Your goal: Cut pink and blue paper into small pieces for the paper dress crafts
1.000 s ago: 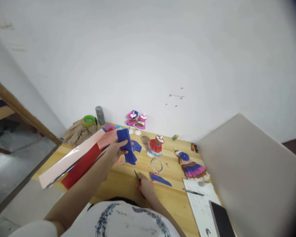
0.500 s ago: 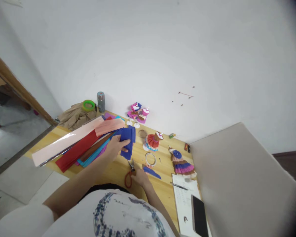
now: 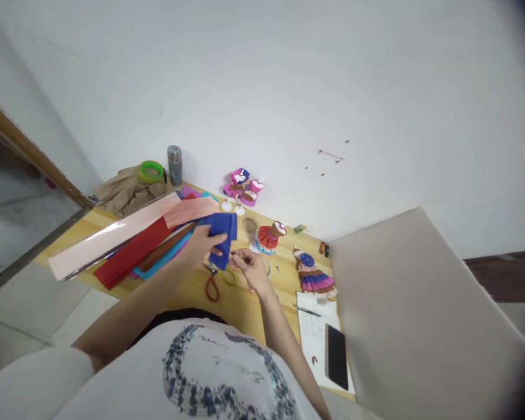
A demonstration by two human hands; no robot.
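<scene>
My left hand [image 3: 205, 242] grips a folded piece of blue crepe paper [image 3: 221, 224], with the thumb on top, above the table. Close to the paper's lower right edge is my right hand [image 3: 251, 267], its thumb and forefinger pinched together; whether anything small is between them I cannot make out. Scissors [image 3: 213, 271] with one red and one yellow handle lie on the table below the paper, untouched. Behind my right hand a white tape roll [image 3: 268, 267] is partly hidden. A small dress form with a red ruffled skirt [image 3: 268, 236] stands just beyond.
Crepe paper strips, including a red one [image 3: 131, 254], are piled at left. A flask [image 3: 174, 166] and a green ring [image 3: 151, 171] are behind. To the right lie a layered paper dress [image 3: 315, 277], a pen [image 3: 308, 311] and a phone [image 3: 336, 356], beside a partition [image 3: 398, 303].
My right hand has let go of the scissors and risen toward the blue crepe paper. The scissors now lie on the table. My left hand keeps its hold on the paper.
</scene>
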